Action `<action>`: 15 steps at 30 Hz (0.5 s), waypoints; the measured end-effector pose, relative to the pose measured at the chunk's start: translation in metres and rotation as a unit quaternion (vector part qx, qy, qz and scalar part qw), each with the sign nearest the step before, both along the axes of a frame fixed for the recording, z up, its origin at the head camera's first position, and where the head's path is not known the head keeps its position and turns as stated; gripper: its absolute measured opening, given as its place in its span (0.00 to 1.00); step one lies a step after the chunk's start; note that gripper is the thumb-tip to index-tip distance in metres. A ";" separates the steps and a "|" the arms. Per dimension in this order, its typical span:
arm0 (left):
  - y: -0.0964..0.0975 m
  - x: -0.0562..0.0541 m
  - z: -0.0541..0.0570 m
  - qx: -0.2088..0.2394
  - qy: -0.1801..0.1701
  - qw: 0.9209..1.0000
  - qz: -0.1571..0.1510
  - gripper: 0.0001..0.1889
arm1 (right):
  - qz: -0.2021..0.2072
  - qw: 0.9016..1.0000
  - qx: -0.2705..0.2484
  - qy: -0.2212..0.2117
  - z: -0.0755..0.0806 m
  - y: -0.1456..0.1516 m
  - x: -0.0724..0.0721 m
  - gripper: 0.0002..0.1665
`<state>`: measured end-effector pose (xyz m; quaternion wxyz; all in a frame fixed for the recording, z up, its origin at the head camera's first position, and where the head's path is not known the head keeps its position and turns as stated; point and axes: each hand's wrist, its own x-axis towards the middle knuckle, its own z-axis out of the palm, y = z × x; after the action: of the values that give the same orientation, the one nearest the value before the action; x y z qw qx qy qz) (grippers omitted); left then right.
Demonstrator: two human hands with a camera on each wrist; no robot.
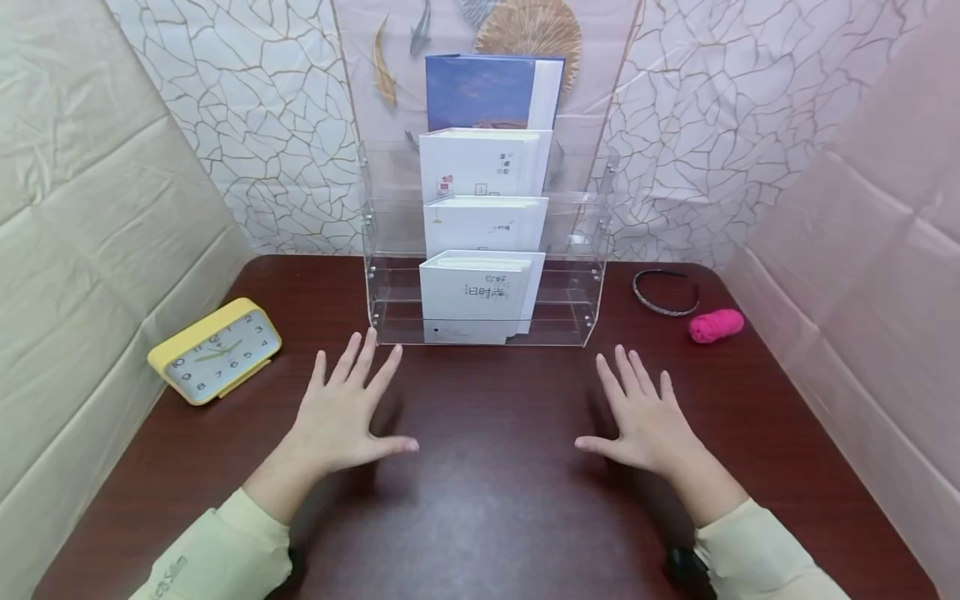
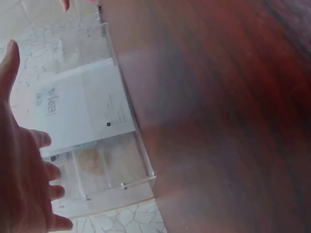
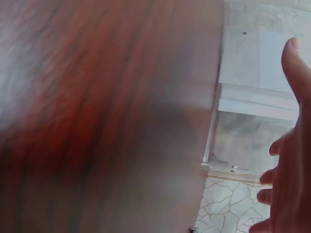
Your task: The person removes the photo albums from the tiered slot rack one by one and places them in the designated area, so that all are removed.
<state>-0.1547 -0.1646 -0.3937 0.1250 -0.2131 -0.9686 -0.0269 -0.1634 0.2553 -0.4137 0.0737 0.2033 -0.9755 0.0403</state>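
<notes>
My left hand (image 1: 337,421) is held above the dark red-brown table (image 1: 480,500), its fingers straight and spread, holding nothing. The right hand (image 1: 648,422) mirrors it on the other side, fingers also spread and nothing in them. Ahead of both stands a clear acrylic tiered rack (image 1: 558,310). Its front tier bears white books (image 1: 474,292), with more white books (image 1: 480,162) on the tiers behind. At the top a blue book (image 1: 480,90) leans upright. In the left wrist view the front white book (image 2: 82,104) shows beyond the fingers.
On the left lies a tilted yellow alarm clock (image 1: 215,350). At the back right are a dark headband (image 1: 666,310) and a bright pink yarn skein (image 1: 716,325). Pale padded panels (image 1: 75,208) flank the table, and a crackle-patterned cloth (image 1: 277,108) hangs behind.
</notes>
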 end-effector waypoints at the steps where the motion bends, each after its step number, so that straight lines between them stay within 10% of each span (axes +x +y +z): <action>1: -0.002 -0.003 0.004 0.011 0.009 1.000 0.005 0.57 | 0.005 1.000 -0.016 0.001 0.003 0.000 -0.002 0.66; 7: -0.021 -0.040 0.042 0.203 0.059 0.977 0.041 0.40 | 0.022 0.972 -0.232 -0.037 0.029 -0.004 -0.026 0.47; 15: -0.027 -0.124 0.059 0.453 -0.010 0.887 0.090 0.31 | -0.017 0.894 -0.447 -0.022 0.039 -0.029 -0.090 0.26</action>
<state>-0.2788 -0.1917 -0.3344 0.1999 -0.0453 -0.8671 -0.4540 -0.2538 0.2258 -0.3752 0.1356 0.1312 -0.8594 0.4752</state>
